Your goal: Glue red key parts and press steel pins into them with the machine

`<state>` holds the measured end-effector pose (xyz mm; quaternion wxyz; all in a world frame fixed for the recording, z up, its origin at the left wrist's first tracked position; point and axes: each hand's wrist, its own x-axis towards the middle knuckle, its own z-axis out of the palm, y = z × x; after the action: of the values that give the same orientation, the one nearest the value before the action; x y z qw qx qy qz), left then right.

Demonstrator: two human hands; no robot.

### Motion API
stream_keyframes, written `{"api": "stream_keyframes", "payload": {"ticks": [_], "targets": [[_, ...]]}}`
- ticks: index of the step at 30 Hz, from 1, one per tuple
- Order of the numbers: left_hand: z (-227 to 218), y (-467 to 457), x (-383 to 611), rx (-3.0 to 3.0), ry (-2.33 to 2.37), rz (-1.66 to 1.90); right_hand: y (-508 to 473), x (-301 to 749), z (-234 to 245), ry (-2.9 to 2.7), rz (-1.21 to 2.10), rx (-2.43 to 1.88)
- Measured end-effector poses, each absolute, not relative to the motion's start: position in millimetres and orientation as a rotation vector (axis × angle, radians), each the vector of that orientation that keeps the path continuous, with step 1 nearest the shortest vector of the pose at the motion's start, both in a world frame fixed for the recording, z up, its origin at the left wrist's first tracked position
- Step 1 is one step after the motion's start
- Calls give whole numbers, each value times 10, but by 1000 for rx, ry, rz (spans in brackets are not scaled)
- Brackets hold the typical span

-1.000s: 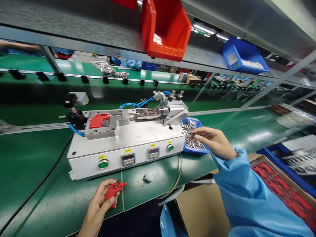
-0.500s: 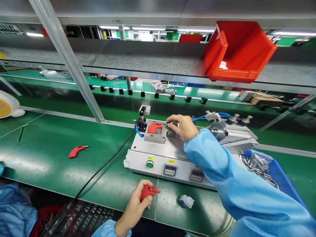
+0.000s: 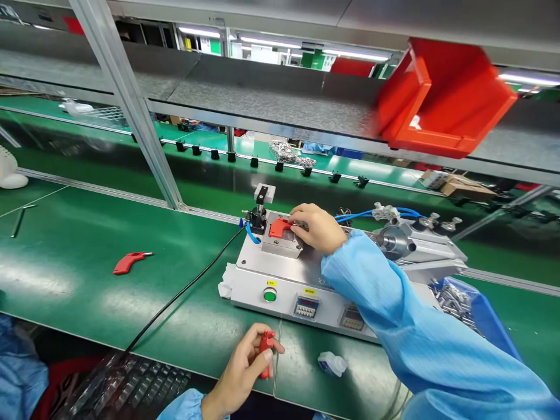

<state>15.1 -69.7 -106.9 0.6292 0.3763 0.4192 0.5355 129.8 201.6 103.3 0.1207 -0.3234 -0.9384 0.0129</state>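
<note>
In my left hand (image 3: 242,367), fingers closed round it, is a red pistol-shaped plastic handle (image 3: 266,344), held near the bench's front edge. A similar red handle (image 3: 278,227) lies in the metal block (image 3: 280,248) of a bench fixture (image 3: 258,274). My right hand (image 3: 321,227) reaches over this block, thumb and fingers pinched at the right end of that handle. What lies between those fingertips is hidden. Left of the fixture, another red handle (image 3: 129,262) with a short metal tip lies on the green bench.
A small white bottle (image 3: 332,364) lies in front of the fixture. Metal tubes fill a blue bin (image 3: 494,315) on the right. A black cable (image 3: 188,289) crosses the bench. An orange bin (image 3: 472,143) sits on the shelf above. A hex key (image 3: 20,221) lies far left.
My right hand has moved left, from beside the block to the right end of the handle in it. My left hand has turned its red handle more upright. The camera view has shifted slightly.
</note>
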Motion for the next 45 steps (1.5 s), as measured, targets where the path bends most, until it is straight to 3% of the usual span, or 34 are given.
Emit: {"api": "stream_keyframes", "payload": {"ticks": [12,22,31,37,41,45], "targets": [[-1076,-700,145,912,959,1256,2094,1114,1353,-2821,29,-1003],[-1112,-701,145,898,956,1253,2015,1058,1121,-2817,40,-926],[-1111,-704,132,950,990,1237,1922,1434,1609,-2510,76,-775],[-1141,-701,144,1048,1021,1178,1486,2165,1161,-2669,12,-954],[-905,-626,129,1140,1059,1145,1335,2350,889,-2687,-60,-1079],[-254,-355,-61,1480,1196,1348,1333,2367,877,-2676,-84,-1054]]}}
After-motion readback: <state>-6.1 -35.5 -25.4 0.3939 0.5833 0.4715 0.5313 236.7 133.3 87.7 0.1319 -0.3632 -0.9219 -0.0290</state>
